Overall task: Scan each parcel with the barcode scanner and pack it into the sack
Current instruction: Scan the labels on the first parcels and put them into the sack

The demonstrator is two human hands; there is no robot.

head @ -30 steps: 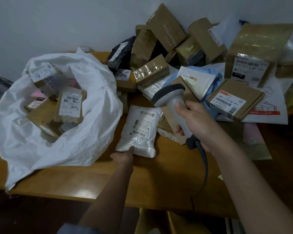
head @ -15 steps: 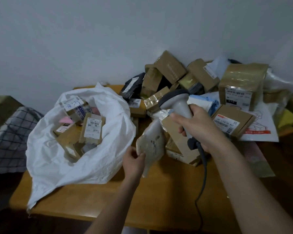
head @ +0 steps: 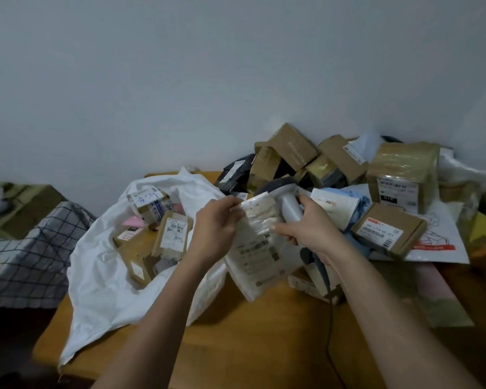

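Both grips are closing on the white parcel [head: 257, 248]; right grip [head: 310, 231] is also clutching the scanner [head: 288, 203], risking dropping either.

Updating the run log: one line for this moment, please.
left hand: grips white mailer | right hand: holds scanner, touches mailer | sack: open

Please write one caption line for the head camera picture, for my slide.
Both hands hold a white parcel above the table, the right hand also gripping the scanner, beside the sack.
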